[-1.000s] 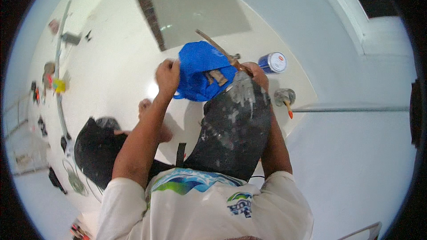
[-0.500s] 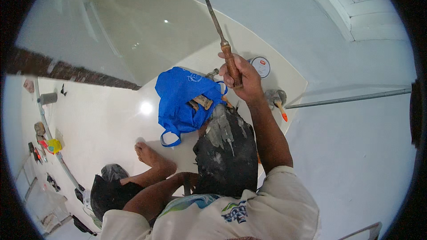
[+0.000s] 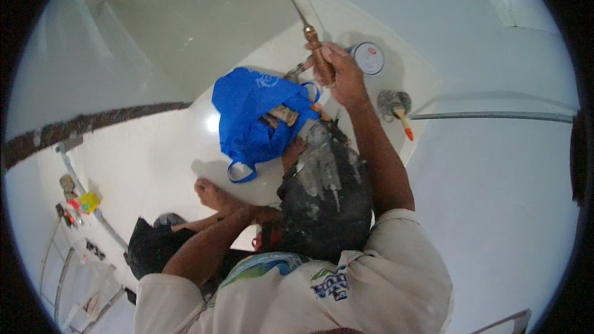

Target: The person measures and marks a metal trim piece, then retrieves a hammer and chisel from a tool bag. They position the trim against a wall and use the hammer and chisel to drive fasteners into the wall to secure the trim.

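Note:
A chisel [image 3: 319, 57] with a turned wooden handle is gripped in my right hand [image 3: 348, 77], its narrow dark blade pointing up and away to the far left. Beneath and left of this hand lies a blue cloth bag [image 3: 244, 111], its mouth gaping toward my knee. Worn wooden-looking pieces [image 3: 284, 115] show inside it. A metal tool head [image 3: 296, 73] pokes out beside the bag's far edge, partly covered. My left hand [image 3: 266, 214] is low, between my bent legs; its fingers are hidden.
A lidded can [image 3: 369, 59] stands just beyond my right hand. Right of my forearm, a small grey pot [image 3: 391, 100] holds a paintbrush [image 3: 404, 127] with an orange-red handle tip. A brown-edged panel [image 3: 93, 122] juts in at left. Yellow packaging [image 3: 88, 202] and tools lie far left.
The chisel has turned in my right hand, so its blade looks thinner. My view has shifted, moving bag and cans within the picture. My left hand stays low by my legs.

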The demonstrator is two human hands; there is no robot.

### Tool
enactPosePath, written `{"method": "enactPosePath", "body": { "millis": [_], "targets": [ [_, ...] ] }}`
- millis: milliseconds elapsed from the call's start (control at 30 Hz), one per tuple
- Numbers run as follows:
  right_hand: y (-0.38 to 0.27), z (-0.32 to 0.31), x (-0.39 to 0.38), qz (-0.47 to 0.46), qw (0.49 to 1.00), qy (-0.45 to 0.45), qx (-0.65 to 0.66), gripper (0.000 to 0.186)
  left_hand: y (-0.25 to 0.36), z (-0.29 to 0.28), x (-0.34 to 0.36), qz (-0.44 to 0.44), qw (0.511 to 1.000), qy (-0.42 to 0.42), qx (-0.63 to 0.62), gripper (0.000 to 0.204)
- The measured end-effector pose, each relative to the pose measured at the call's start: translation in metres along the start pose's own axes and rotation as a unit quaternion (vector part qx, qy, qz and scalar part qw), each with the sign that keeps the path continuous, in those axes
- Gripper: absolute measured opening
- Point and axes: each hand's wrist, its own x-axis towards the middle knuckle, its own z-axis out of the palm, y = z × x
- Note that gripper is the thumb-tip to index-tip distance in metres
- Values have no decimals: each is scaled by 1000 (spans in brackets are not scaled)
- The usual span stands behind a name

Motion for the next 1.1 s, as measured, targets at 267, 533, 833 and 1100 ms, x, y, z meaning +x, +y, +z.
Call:
{"method": "enactPosePath", "body": {
  "millis": [267, 533, 833, 1100],
  "targets": [
    [108, -39, -21, -78, 851, 188, -484, 30, 172, -140, -141, -80, 809, 533, 233, 38],
    [167, -78, -18, -118, 705, 172, -678, 21, 84, -232, -149, -206, 665, 634, 337, 58],
    [156, -86, -26, -130, 705, 189, -672, 29, 137, -273, -219, -5, 790, 543, 284, 91],
    [136, 62, -33, -149, 877, -153, -431, 33, 149, -272, -223, 45, 774, 565, 281, 104]
  ]
}}
